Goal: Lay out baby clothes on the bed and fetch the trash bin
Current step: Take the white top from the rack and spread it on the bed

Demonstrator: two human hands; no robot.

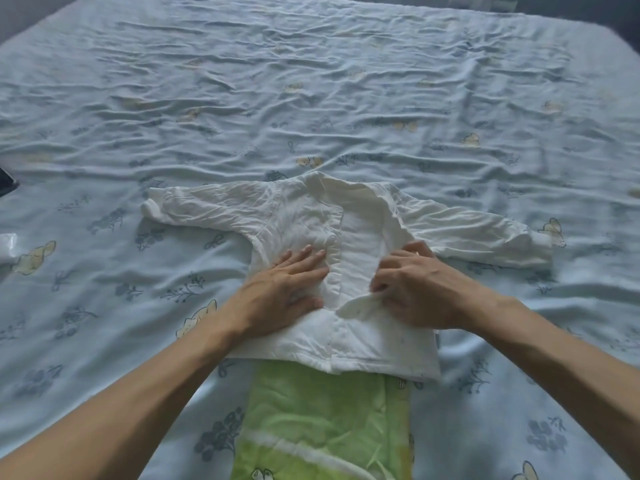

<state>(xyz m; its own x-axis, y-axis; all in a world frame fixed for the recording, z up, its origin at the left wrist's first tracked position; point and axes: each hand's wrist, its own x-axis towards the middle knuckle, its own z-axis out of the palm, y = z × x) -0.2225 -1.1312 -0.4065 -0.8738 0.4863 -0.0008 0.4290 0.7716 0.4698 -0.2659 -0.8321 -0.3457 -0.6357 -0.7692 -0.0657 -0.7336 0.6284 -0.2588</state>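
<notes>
A white long-sleeved baby top (304, 220) lies spread on the bed (311, 81), sleeves out to both sides, front open. My left hand (284, 289) presses flat on its left front panel with straight fingers. My right hand (412, 285) pinches the right front panel, whose edge is folded up under my fingers. A green patterned garment (325, 424) lies below the top, partly under its hem. No trash bin is in view.
The bed is covered by a wrinkled light blue sheet with flower and animal prints. A dark object (6, 185) sits at the left edge, and something white (7, 242) lies below it. The dark floor shows beyond the far corners.
</notes>
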